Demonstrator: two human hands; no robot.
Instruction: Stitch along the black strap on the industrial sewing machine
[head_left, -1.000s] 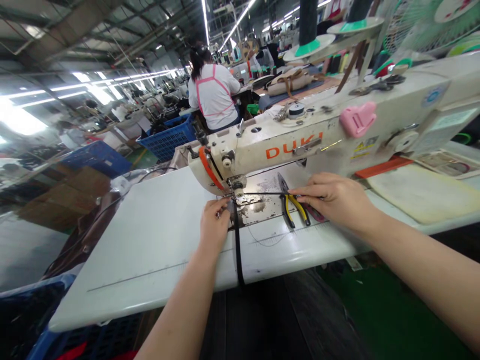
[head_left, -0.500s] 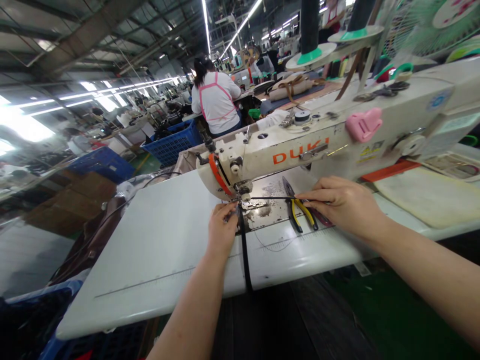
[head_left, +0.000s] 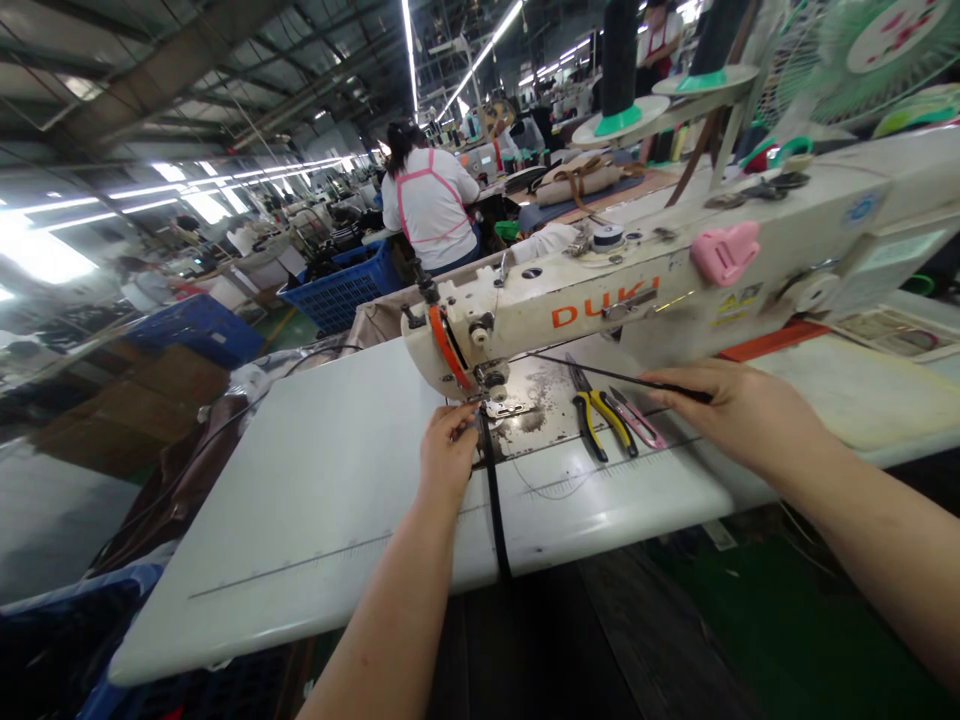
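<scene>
My left hand (head_left: 448,446) is closed at the needle area of a white sewing machine (head_left: 540,305). Its fingertips touch the upper end of a black strip (head_left: 494,500), which runs down over the table's front edge. What exactly they pinch is too small to make out. To the right, my right hand (head_left: 720,400) is closed on a thin dark rod (head_left: 600,370), whose far end points left toward the machine head. Below the rod lie yellow-and-black pliers (head_left: 606,425) and pink thread snips (head_left: 637,418).
A white table (head_left: 322,470) surrounds the machine bed. Black thread cones (head_left: 619,65) and a green fan (head_left: 847,65) stand at the upper right. A person in a white shirt (head_left: 433,200) sits beyond the machine, beside a blue crate (head_left: 341,290).
My right hand has moved right, away from the needle area, with the rod, uncovering the pink snips. The rod now slants instead of lying level. My left hand has hardly moved.
</scene>
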